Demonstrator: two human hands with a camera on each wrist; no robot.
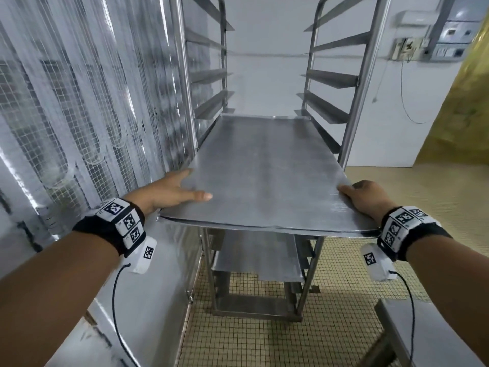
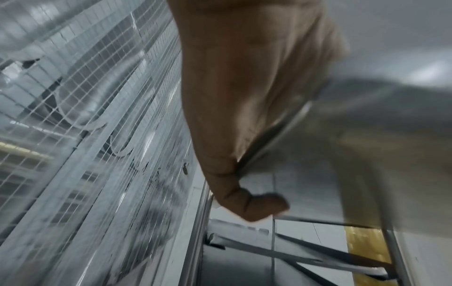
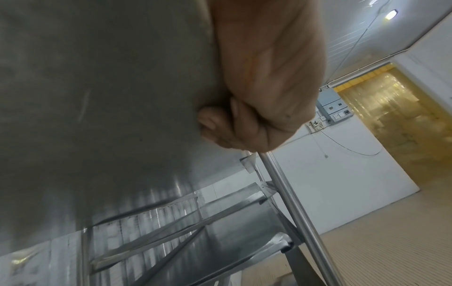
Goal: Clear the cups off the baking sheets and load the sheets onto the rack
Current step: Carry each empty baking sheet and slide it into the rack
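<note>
A bare grey baking sheet lies level, partly inside the steel rack, its far end between the side rails and its near edge sticking out toward me. My left hand grips the near left corner, thumb on top and fingers underneath. My right hand grips the near right corner, fingers curled under the sheet's underside. Lower in the rack sits another sheet. No cups are in view.
A wire-mesh wall with clear plastic strips runs close along the left. A steel table corner stands at lower right. Tiled floor lies below; a yellow strip curtain hangs at right.
</note>
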